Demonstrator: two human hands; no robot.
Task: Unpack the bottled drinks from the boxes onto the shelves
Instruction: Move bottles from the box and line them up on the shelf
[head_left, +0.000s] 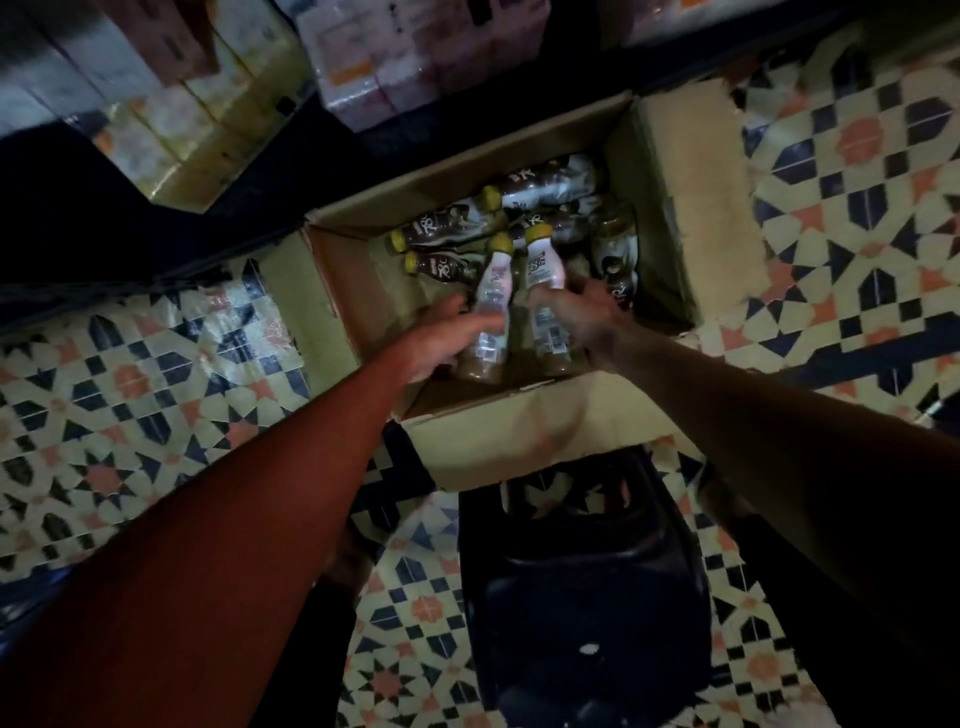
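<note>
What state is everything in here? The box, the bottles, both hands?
Cardboard box: open, flaps folded outward.
Loose bottles: capped, lying on their sides inside the box.
Left bottle: capped, held over the box.
Right bottle: capped, held over the box.
Left hand: fingers curled round the left bottle.
Right hand: fingers curled round the right bottle.

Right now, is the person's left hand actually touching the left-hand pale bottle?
Touching. In the head view, fingers of the left hand curl round the left pale bottle, over the cardboard box.
</note>
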